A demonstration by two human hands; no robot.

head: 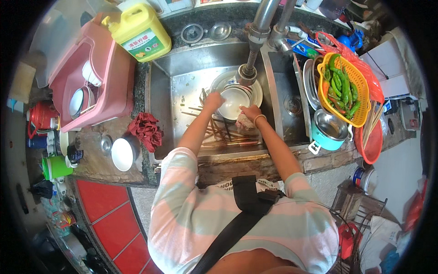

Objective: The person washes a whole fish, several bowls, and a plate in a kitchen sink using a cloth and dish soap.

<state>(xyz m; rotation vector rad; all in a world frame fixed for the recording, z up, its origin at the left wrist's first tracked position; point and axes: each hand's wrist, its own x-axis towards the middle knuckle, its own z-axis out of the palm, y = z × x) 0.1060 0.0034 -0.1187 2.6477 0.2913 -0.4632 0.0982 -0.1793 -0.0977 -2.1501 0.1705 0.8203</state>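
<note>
A stack of white bowls (234, 102) rests on a large plate (216, 81) in the main basin of the stainless steel sink (183, 73). My left hand (214, 101) is closed at the left rim of the top bowl. On the opposite side my right hand (250, 112) holds a wet, pinkish-beige cloth (245, 124), its thumb by the bowl's rim. Many loose wooden chopsticks (219, 132) lie crosswise in the basin, below and left of the bowls. The faucet spout (246, 74) hangs just above the stack and hides part of it.
Left stand a pink dish bin (116, 78) with bowls, a yellow detergent jug (147, 34), a crumpled dark red cloth (146, 132) and a white bowl (122, 154). Right of the small basin (291, 85) are a yellow basket (362, 89) of green peppers, a turquoise pot (326, 137) and a red basket (371, 150).
</note>
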